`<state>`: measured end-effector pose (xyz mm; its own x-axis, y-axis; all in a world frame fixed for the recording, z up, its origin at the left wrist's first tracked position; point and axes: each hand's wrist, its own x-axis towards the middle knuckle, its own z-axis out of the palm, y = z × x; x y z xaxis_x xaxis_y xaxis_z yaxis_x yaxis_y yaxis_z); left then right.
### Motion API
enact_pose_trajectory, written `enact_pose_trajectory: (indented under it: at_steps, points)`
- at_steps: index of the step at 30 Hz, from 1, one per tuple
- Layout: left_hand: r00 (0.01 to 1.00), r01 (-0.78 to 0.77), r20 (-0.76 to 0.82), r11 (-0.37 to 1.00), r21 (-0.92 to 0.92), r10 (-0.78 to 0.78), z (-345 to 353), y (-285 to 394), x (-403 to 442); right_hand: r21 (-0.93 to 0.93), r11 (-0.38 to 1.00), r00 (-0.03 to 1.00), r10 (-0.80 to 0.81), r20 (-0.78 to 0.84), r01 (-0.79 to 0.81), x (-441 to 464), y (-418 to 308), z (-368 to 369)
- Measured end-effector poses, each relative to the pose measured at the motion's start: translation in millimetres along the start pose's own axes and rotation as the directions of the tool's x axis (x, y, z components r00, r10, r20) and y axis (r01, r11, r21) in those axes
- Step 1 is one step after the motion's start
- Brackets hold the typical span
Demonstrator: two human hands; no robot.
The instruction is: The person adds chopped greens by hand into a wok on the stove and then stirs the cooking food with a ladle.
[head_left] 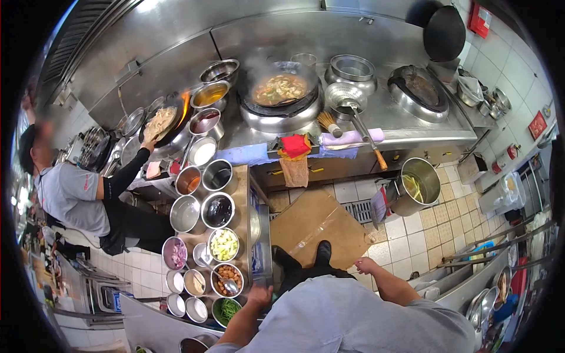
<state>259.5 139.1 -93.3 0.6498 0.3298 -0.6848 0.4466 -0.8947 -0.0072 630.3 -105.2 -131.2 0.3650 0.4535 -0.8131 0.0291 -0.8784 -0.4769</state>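
My left hand (259, 295) is low beside the right edge of the ingredient counter, near the bowl of chopped greens (226, 310); its fingers are partly hidden. My right hand (366, 265) hangs at my side with its fingers curled, and whatever it may hold is too small to make out. Ahead, a steaming wok (281, 88) of mixed food sits on the stove. To its right a perforated ladle (346, 100) rests with its wooden handle over the front edge. Bowls of diced yellow-green vegetable (223, 244) and brown pieces (228, 279) stand left of me.
A co-worker (82, 197) at the left holds food over a flaming wok (162, 123). A tall metal pot (416, 187) stands on the right. Cardboard (318, 220) lies underfoot. Towels (244, 154) line the stove edge. Shelving with pans (482, 306) is at the lower right.
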Motion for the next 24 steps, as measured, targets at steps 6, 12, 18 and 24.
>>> enact_pose_trajectory:
  at_steps: [6, 12, 18, 24]
  points:
    - [0.993, -0.058, -0.104, 0.996, -0.063, 0.051, -16.8, 2.4, -22.9, 0.022, 0.999, 0.999, -0.033, 0.03, 0.033, 0.3, -11.2, 7.4]
    - [0.98, 0.052, -0.172, 0.962, -0.267, -0.101, -44.1, 11.6, -16.6, -0.029, 0.998, 0.997, -0.046, 0.065, 0.048, 15.3, -12.9, -7.1]
    - [0.857, 0.318, 0.006, 0.519, -0.793, -0.516, -54.3, 5.2, 19.9, 0.103, 0.993, 0.997, -0.069, 0.038, 0.065, 26.5, -13.6, -6.7]
    - [0.887, 0.379, 0.106, 0.575, -0.725, -0.45, -48.6, 7.3, 20.6, -0.017, 0.999, 0.993, -0.037, 0.11, 0.039, 39.3, -7.3, 7.7]
